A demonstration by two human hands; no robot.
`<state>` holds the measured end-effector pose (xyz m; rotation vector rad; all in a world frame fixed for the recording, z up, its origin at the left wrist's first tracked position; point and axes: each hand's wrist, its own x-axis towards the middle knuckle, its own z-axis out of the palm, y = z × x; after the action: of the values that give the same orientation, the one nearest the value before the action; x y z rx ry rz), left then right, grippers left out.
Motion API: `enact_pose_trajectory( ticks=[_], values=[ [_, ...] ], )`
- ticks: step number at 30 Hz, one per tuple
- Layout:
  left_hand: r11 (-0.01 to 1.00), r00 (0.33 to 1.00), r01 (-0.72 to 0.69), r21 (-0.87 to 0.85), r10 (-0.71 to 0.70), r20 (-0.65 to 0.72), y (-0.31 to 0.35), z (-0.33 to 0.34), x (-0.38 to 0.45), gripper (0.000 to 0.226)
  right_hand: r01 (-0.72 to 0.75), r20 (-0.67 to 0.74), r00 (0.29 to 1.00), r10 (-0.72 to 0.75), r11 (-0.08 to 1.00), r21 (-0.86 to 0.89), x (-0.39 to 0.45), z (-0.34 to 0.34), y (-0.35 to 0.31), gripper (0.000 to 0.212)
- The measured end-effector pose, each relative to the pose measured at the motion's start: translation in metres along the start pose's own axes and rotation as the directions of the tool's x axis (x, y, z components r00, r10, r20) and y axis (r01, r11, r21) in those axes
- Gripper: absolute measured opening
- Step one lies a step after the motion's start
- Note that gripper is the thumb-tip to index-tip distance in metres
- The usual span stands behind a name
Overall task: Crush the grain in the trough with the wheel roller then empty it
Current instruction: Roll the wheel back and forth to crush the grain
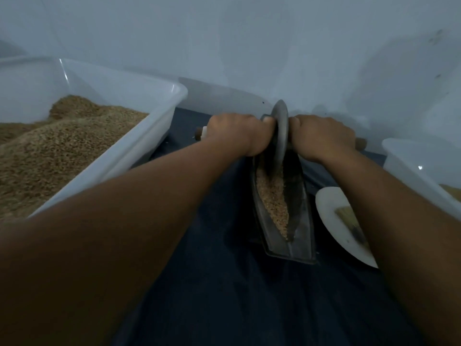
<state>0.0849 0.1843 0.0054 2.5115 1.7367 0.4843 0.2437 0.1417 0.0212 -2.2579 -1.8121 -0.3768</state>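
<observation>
the large bin sits at your left, heaped with grain and well apart from the work. a second bin stands at your right edge; only its corner shows. both rest on the dark cloth.

the trough lies on the cloth between your forearms, long axis pointing away from you. a band of grain runs along its channel, from under the wheel to the near tip. much of it looks coarse, so judge the crushing step as in hand and emptying as not yet due.

the wheel stands upright on edge at the far end of the trough, seated in the channel.

your left hand is curled tight around the left handle, whose tip shows past the knuckles. your right hand grips the right handle in the same way. both fists sit just beside the wheel.

a white plate with a small brush lies just right of the trough, partly under your right forearm.

next move: draw the wheel toward you along the channel with even downward load on both handles, keeping it upright so grain stays inside the trough.
</observation>
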Motion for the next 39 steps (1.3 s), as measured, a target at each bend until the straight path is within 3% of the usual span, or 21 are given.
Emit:
enact_pose_trajectory(
  ticks=[6,12,21,31,39],
  values=[
    [1.000,1.000,-0.003,0.009,0.003,-0.022,0.001,0.001,-0.009,0.078,-0.010,-0.017,1.000,0.010,1.000,-0.009,-0.008,0.002,0.001,0.047],
    [1.000,0.998,-0.013,0.002,0.013,-0.063,0.004,-0.003,-0.033,0.065,0.040,-0.114,0.993,-0.043,0.999,-0.035,-0.035,0.005,0.005,0.051],
    [0.998,0.992,-0.052,0.027,0.055,-0.110,0.002,-0.006,-0.073,0.063,0.106,-0.241,0.964,-0.113,0.994,-0.041,-0.083,-0.003,0.002,0.049],
    [0.990,0.976,-0.131,0.046,0.137,-0.169,-0.001,-0.007,-0.100,0.068,0.166,-0.256,0.949,-0.183,0.982,-0.085,-0.109,-0.016,-0.001,0.054],
    [0.993,0.980,-0.111,0.040,0.116,-0.160,-0.001,-0.006,-0.086,0.070,0.130,-0.231,0.963,-0.136,0.991,-0.042,-0.094,-0.008,0.001,0.057]
  ],
)
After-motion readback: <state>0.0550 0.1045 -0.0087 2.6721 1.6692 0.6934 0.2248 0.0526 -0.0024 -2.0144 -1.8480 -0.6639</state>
